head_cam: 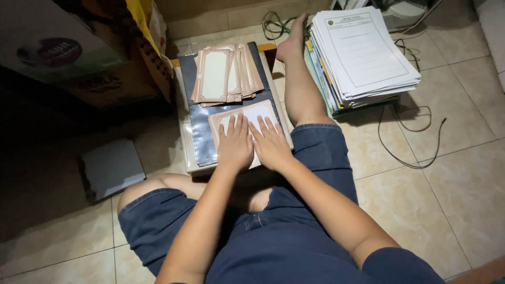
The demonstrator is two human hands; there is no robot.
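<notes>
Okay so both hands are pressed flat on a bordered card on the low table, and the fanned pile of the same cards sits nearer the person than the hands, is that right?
Not quite. In the head view both the left hand and right hand do lie flat on the bordered card on the low table, but the fanned pile of cards sits beyond the hands, farther from the person.

dim left side in shadow — right tiles lit, sharp focus
</notes>
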